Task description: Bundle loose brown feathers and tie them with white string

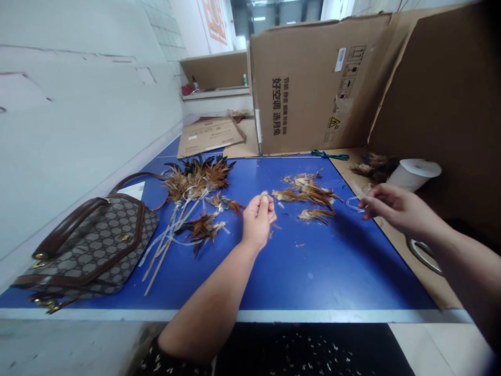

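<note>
My left hand (258, 216) is closed in a pinch above the blue table. A pale, fluffy end of a feather tuft (264, 194) pokes out at its thumb tip; the fingers hide most of the tuft. Off to the right, my right hand (387, 202) pinches a clear strip (353, 204) that curves out from its fingertips. Between the hands lie loose brown feathers (309, 193) and a smaller feather bunch (317, 214). Left of my left hand are a small tied tuft (223, 202) and a darker tuft (201, 228) with pale ribbon ends.
Several feather bundles on pale sticks (198, 177) lie at left, beside a patterned handbag (97, 243). A large cardboard box (313, 99) stands at the back. At right are a white roll (415, 172), more feathers (370, 164) and a green cord (331, 155). Flattened cardboard (211, 136) lies back left.
</note>
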`<state>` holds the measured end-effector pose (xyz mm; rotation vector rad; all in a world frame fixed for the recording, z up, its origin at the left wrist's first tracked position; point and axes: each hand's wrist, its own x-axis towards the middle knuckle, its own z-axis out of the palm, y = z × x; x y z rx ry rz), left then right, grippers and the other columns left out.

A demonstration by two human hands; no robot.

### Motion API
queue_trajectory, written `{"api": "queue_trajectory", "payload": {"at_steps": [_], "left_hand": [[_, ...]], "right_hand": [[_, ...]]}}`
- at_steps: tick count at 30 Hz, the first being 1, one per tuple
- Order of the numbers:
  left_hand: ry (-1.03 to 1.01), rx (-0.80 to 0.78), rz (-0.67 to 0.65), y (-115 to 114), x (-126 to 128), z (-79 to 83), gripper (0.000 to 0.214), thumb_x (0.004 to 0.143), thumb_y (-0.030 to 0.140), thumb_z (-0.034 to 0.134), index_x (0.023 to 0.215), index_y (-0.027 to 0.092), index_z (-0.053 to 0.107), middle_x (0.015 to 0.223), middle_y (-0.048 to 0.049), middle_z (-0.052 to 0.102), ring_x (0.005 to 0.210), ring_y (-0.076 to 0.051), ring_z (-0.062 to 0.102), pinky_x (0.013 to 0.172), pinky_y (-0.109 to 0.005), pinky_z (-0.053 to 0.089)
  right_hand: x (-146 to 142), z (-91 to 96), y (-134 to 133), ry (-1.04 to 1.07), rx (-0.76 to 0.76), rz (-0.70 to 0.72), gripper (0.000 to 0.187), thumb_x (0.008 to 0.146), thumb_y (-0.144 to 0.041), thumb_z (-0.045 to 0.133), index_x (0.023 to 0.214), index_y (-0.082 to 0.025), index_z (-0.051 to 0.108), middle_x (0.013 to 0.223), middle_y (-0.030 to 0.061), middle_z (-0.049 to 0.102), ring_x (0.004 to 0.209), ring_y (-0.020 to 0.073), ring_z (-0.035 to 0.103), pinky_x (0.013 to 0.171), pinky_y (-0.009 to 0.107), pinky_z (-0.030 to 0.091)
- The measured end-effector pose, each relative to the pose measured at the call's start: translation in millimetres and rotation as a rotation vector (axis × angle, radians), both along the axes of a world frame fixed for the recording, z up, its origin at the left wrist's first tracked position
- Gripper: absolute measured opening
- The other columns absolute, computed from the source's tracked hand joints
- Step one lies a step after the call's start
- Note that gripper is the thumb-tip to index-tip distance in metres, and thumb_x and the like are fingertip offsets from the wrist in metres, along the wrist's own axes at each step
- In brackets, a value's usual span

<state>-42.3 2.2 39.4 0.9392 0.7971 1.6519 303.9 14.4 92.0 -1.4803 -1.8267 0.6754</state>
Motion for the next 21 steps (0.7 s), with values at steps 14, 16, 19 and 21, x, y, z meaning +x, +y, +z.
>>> {"api": "queue_trajectory", "payload": {"at_steps": [14, 16, 19, 21], "left_hand": [[0.720, 0.268, 0.055, -22.5, 8.9, -2.9, 0.030, 0.106, 0.036, 0.046, 0.100, 0.021, 0.071, 0.072, -0.0045, 0.060, 0.078, -0.022, 0.060, 0.096, -0.039, 0.047], [0.751, 0.250, 0.045, -19.1, 8.5, -7.7, 0.029, 0.106, 0.035, 0.045, 0.094, 0.021, 0.067, 0.076, -0.0054, 0.061, 0.078, -0.022, 0.058, 0.092, -0.037, 0.047], [0.727, 0.191, -0.011, -15.4, 9.0, -15.6, 0.028, 0.105, 0.037, 0.047, 0.091, 0.021, 0.065, 0.084, -0.0062, 0.064, 0.077, -0.019, 0.057, 0.083, -0.033, 0.048], [0.664, 0.106, -0.087, -14.2, 10.7, -21.2, 0.028, 0.103, 0.042, 0.052, 0.092, 0.020, 0.065, 0.082, -0.0047, 0.062, 0.074, -0.017, 0.056, 0.075, -0.029, 0.047]], "right_hand": [[-157.2, -40.1, -3.0, -0.190, 0.331, 0.362, 0.013, 0.100, -0.030, 0.055, 0.091, -0.023, 0.061, 0.076, 0.0027, 0.066, 0.064, 0.0177, 0.059, 0.061, 0.030, 0.044], [-156.5, -40.1, -4.6, -0.153, 0.322, 0.376, 0.013, 0.101, -0.031, 0.056, 0.093, -0.023, 0.062, 0.076, 0.0022, 0.066, 0.064, 0.0172, 0.058, 0.061, 0.030, 0.044], [-150.9, -41.9, -6.3, -0.110, 0.308, 0.403, 0.012, 0.102, -0.031, 0.057, 0.096, -0.023, 0.064, 0.078, 0.0024, 0.067, 0.065, 0.0171, 0.058, 0.062, 0.031, 0.046], [-146.4, -44.7, -7.4, -0.066, 0.279, 0.417, 0.012, 0.102, -0.032, 0.058, 0.097, -0.023, 0.065, 0.079, 0.0029, 0.068, 0.066, 0.0173, 0.059, 0.063, 0.031, 0.048]]}}
